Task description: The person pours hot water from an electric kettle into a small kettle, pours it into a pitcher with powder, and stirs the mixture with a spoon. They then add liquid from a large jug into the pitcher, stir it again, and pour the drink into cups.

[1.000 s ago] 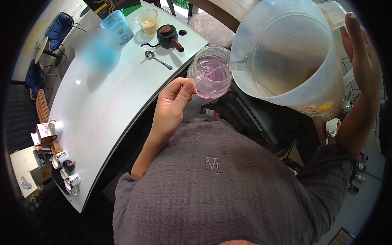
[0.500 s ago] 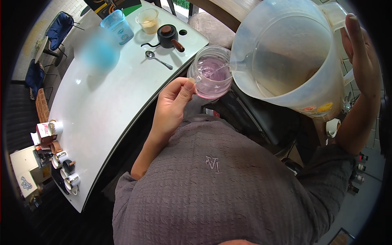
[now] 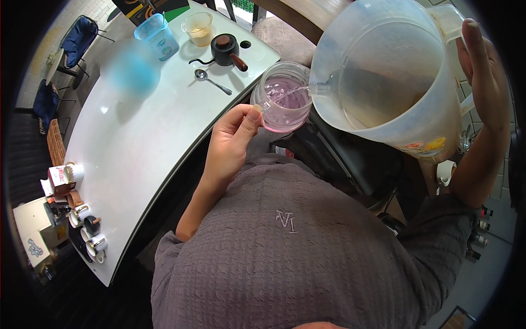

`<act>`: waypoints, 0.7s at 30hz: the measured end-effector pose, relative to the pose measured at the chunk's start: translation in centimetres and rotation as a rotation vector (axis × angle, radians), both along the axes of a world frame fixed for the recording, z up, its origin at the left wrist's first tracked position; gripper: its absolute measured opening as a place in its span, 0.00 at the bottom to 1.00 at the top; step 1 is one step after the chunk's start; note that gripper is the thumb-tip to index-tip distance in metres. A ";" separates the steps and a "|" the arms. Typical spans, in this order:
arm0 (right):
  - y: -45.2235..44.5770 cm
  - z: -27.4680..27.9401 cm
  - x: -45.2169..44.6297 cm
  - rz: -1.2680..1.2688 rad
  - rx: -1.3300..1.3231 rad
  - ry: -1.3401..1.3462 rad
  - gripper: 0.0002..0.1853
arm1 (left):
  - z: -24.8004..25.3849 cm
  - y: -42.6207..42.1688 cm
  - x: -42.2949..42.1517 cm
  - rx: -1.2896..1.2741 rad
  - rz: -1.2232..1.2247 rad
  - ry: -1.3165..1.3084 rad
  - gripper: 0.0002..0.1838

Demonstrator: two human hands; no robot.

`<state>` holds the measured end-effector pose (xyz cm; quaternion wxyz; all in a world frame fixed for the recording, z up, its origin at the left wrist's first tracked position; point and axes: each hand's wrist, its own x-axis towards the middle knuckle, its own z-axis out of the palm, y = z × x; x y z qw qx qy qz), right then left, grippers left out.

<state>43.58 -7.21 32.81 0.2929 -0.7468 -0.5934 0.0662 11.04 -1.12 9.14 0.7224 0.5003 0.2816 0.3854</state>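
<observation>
My left hand (image 3: 234, 134) pinches the small handle of a clear glass mug (image 3: 285, 116), thumb on top. Pink liquid (image 3: 289, 94) is inside the mug. My right hand (image 3: 485, 77) grips the handle of a large translucent plastic pitcher (image 3: 383, 60); part of its fingers is hidden behind the handle. Tilted toward the mug, the pitcher sends a thin stream of clear liquid from its spout (image 3: 320, 88) into it. The spout is at the mug's rim; whether they touch I cannot tell.
On the white table (image 3: 126, 164) are a black pot with a wooden handle (image 3: 224, 50), a spoon (image 3: 212, 81), a clear plastic cup (image 3: 198, 30) and a blue container (image 3: 158, 38). Several cups (image 3: 94, 244) line the table's far left end. A stool (image 3: 282, 38) stands beyond the mug.
The pink liquid stands slightly higher in the mug as the stream keeps running. Both hands and the pitcher have hardly moved.
</observation>
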 end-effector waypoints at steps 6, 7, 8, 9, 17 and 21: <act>0.2 0.4 -0.1 0.010 -0.128 -0.012 0.38 | 0.0 0.2 0.2 -0.002 0.004 -0.004 0.13; 0.3 0.2 -0.3 0.005 -0.091 -0.011 0.37 | -0.1 0.3 0.1 -0.001 0.003 -0.004 0.13; 0.3 0.1 -0.4 0.002 -0.055 -0.011 0.37 | -0.2 0.5 -0.1 -0.020 -0.025 -0.021 0.13; 0.3 0.1 -0.5 0.007 -0.069 -0.014 0.37 | -0.3 0.6 -0.2 -0.039 -0.052 -0.037 0.14; 0.6 -0.4 -0.1 -0.010 0.027 -0.059 0.35 | -0.2 0.8 0.2 -0.012 -0.018 -0.007 0.14; 0.7 2.6 0.8 0.018 -0.271 -0.128 0.35 | -0.2 1.0 0.0 -0.030 -0.053 -0.011 0.14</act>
